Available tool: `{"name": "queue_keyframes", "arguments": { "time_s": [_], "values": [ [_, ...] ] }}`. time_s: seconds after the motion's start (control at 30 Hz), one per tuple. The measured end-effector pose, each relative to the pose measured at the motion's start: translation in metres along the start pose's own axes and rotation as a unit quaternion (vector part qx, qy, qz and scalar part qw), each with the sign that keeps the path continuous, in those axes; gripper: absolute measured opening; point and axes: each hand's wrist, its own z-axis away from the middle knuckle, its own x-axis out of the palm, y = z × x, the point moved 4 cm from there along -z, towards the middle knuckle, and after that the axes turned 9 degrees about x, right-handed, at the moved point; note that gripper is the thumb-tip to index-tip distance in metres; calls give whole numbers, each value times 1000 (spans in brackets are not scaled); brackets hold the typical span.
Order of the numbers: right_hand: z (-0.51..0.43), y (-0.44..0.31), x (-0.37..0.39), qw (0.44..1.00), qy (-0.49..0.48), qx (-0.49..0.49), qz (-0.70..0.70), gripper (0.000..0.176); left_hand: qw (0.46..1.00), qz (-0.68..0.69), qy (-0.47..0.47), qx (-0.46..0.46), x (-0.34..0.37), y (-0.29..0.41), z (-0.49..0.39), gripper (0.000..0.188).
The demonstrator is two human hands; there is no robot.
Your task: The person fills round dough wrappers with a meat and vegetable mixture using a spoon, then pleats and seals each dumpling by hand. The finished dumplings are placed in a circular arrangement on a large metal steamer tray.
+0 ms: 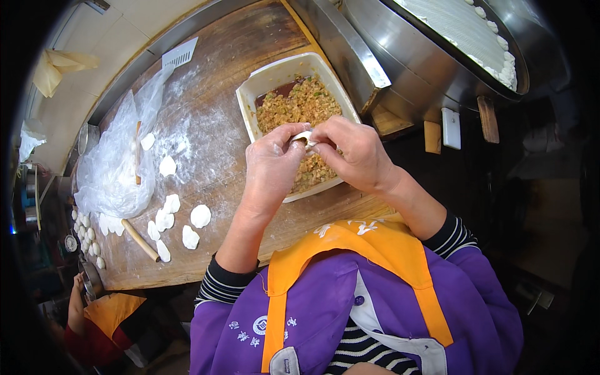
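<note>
Between the fingertips of both hands is a small filled dough wrapper, partly folded, with some filling showing at its opening. My left hand supports it from the left, flour on the skin. On the right side, my right hand pinches the wrapper's edge with thumb and forefinger. Directly beneath is a white plastic tub of chopped filling with green bits and dark liquid in one corner. Flat round dough wrappers lie scattered on the floured wooden worktop to the left.
A wooden rolling pin rests near small dough balls. Farther back are a clear plastic bag and a white slotted scraper. A large round steamer with dumplings along its rim stands at right. A co-worker's arm shows lower left.
</note>
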Motion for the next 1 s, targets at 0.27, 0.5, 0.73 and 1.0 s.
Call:
{"name": "queue_keyframes", "arguments": {
  "time_s": [0.27, 0.5, 0.73, 1.0],
  "values": [
    [-5, -6, -2, 996, -15, -81, 21, 14, 990, -94, -81, 70, 1, 18, -7, 33],
    [-3, 0, -6, 972, -2, 151, -180, 9, 967, 244, 76, -7, -7, 11, -4, 36],
    [-1, -17, -11, 998, -9, 45, -33, 13, 974, 190, 116, 45, 10, -1, 13, 36],
    [-6, -31, -21, 995, -81, 45, -39, 11, 966, 195, 162, 58, 13, 14, 23, 43]
  ]
}}
